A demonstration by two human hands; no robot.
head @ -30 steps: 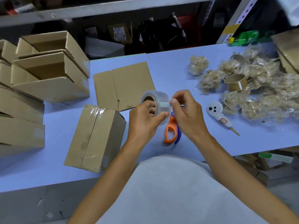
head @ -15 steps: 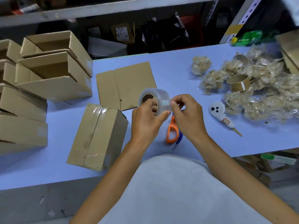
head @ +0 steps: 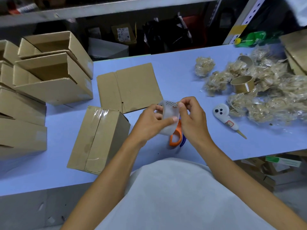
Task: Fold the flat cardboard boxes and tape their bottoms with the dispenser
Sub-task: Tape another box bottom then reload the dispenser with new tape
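Left hand: I am holding the roll of clear packing tape with my left hand; my fingers are curling through its hole and my thumb is pressing on the outside, so this hand is clamped on the roll.
Right hand: my right hand is pinching the loose end of the tape at the top of the roll, where a small dotted tab is sticking; thumb and fingers are closed together on it.
Tape roll: it is staying in the air above the light blue table, just over the tape dispenser with orange handle, which is lying on the table and is partly hidden under my hands.
Taped box: a folded brown cardboard box with clear tape along its seam is lying left of my hands, near them but not touching.
Flat box: a flat unfolded piece of brown cardboard is lying behind the taped box, in the middle of the table.
Finished boxes: a stack of open brown cardboard boxes is standing at the left side.
Right side: a white plastic tool with black dots, empty brown cardboard tape cores and crumpled clear film are lying there.
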